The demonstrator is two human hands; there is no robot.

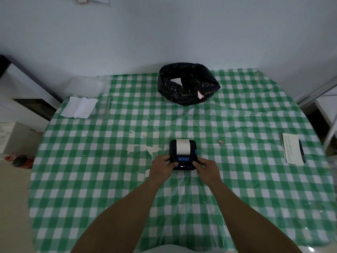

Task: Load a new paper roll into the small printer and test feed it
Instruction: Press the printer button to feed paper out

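A small black printer [182,155] with blue trim sits on the green checked tablecloth near the table's middle. A white strip of paper [182,147] lies across its top, running away from me. My left hand [162,167] grips the printer's near left corner, thumb on the front panel. The near right corner is held by my right hand [207,168], its fingers over the lit buttons at the front edge.
A black plastic bag [188,84] holding white scraps stands at the back. Folded white paper [78,107] lies at the far left. A notepad [292,150] with a pen [301,151] rests at the right edge. The table [237,198] is round, with furniture on both sides.
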